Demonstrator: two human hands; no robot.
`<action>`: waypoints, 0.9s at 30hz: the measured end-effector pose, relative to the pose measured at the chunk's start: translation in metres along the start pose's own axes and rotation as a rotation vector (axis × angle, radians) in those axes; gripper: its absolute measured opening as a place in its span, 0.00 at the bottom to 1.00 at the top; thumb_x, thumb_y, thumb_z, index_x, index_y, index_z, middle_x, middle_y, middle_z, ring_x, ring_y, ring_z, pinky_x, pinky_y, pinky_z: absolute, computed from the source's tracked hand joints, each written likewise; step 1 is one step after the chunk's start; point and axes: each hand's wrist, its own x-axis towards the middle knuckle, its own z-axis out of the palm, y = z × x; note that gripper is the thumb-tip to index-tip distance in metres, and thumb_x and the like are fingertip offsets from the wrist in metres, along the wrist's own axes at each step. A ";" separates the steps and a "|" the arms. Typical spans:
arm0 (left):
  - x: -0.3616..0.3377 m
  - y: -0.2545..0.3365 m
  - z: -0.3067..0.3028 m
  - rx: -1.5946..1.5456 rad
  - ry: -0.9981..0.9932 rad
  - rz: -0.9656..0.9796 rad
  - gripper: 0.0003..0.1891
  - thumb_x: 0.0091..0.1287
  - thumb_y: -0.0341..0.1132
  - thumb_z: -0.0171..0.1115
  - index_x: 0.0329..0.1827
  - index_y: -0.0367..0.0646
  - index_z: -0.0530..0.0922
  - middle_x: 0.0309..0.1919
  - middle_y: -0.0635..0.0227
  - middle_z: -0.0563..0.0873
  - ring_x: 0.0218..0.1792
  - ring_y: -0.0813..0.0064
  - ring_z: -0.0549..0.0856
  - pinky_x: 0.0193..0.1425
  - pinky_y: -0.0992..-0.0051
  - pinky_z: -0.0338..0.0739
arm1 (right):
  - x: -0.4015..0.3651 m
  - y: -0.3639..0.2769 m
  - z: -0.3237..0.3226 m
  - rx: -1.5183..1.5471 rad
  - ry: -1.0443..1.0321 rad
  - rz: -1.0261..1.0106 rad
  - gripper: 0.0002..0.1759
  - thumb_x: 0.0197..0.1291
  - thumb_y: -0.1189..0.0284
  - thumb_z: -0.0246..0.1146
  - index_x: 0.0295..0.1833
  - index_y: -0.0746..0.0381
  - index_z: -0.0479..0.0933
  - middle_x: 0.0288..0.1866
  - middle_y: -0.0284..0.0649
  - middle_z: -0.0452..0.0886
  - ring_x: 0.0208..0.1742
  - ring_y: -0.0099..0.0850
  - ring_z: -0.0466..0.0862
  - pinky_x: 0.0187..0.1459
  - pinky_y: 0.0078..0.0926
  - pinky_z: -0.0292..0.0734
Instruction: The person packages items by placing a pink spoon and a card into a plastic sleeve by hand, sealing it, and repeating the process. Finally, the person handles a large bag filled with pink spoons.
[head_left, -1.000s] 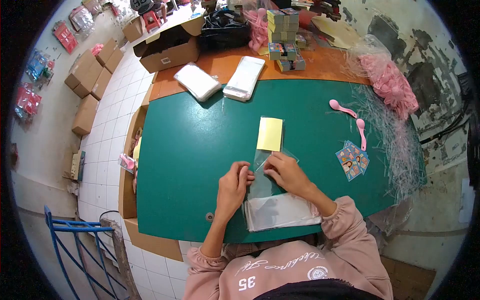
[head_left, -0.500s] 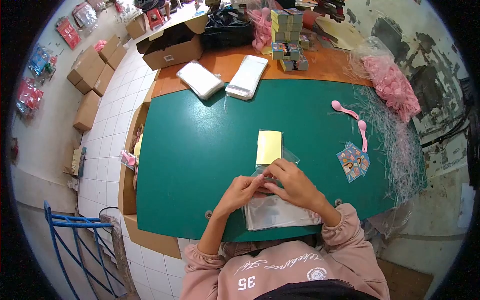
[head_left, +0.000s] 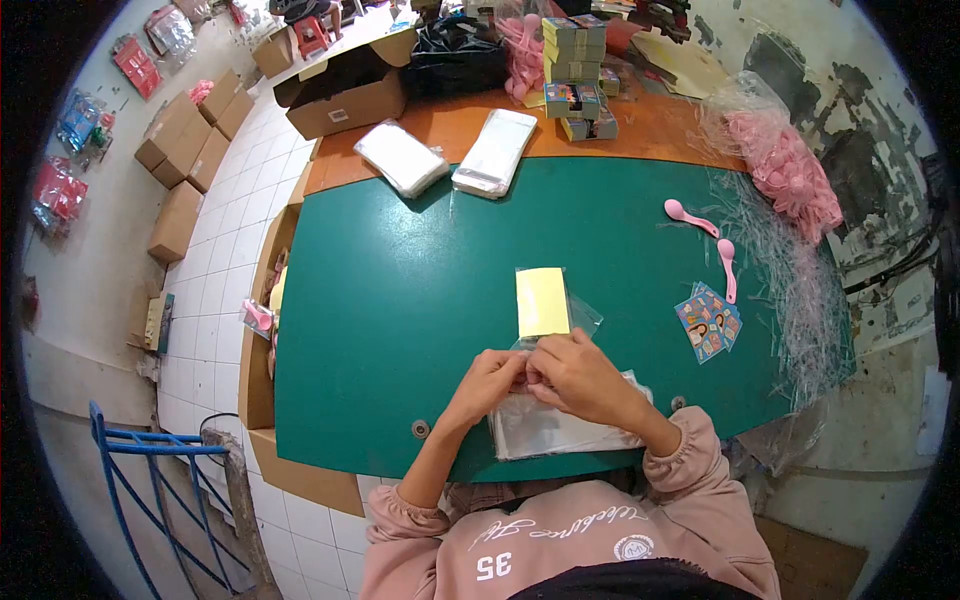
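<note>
Drawing flat yellow rectangular card (head_left: 543, 303) and clear plastic sleeve (head_left: 587, 318) closer to the near edge of smooth green tabletop (head_left: 400, 300) than a second ago. Bringing left hand (head_left: 489, 384) and right hand (head_left: 577, 372) together below the card, curling fingers almost closed, not showing whether pinching plastic. Seemingly working the sleeve's near end.

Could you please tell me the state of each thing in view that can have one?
Left hand: fingers curled inward, tips partly hidden.
Right hand: fingers curled inward, tips partly hidden.
Yellow card: flat, clear plastic alongside.
Nearest clear bag pile: lying flat.
Loose pink spoons: lying unwrapped.
Blue printed cards: overlapping, fanned out.
Cardboard box beside black bag: open.
Bundled cards: stacked.
</note>
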 end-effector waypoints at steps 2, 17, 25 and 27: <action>0.002 0.000 -0.001 0.060 0.026 -0.022 0.19 0.68 0.36 0.44 0.33 0.26 0.78 0.29 0.62 0.82 0.31 0.78 0.81 0.39 0.80 0.78 | -0.001 0.000 0.003 -0.050 0.012 -0.043 0.08 0.47 0.71 0.63 0.30 0.61 0.70 0.30 0.38 0.71 0.35 0.35 0.73 0.42 0.32 0.64; 0.003 0.007 0.004 0.035 -0.015 -0.108 0.19 0.67 0.31 0.39 0.41 0.23 0.77 0.41 0.54 0.82 0.41 0.73 0.82 0.50 0.77 0.76 | -0.086 0.135 -0.188 0.718 -0.011 0.502 0.08 0.53 0.74 0.63 0.38 0.64 0.73 0.34 0.36 0.78 0.37 0.24 0.79 0.36 0.23 0.73; -0.001 0.020 0.007 -0.137 -0.133 -0.083 0.20 0.69 0.32 0.37 0.48 0.24 0.73 0.48 0.51 0.79 0.48 0.68 0.80 0.56 0.73 0.74 | -0.100 0.139 -0.156 -0.656 0.450 0.540 0.26 0.38 0.82 0.63 0.49 0.65 0.68 0.46 0.50 0.70 0.48 0.43 0.72 0.49 0.30 0.68; 0.001 0.024 0.008 -0.160 -0.181 -0.061 0.21 0.69 0.32 0.34 0.49 0.29 0.75 0.49 0.57 0.79 0.50 0.70 0.78 0.57 0.73 0.73 | -0.058 0.084 -0.109 0.035 0.235 0.271 0.31 0.37 0.73 0.70 0.51 0.64 0.67 0.44 0.46 0.67 0.43 0.42 0.71 0.46 0.32 0.69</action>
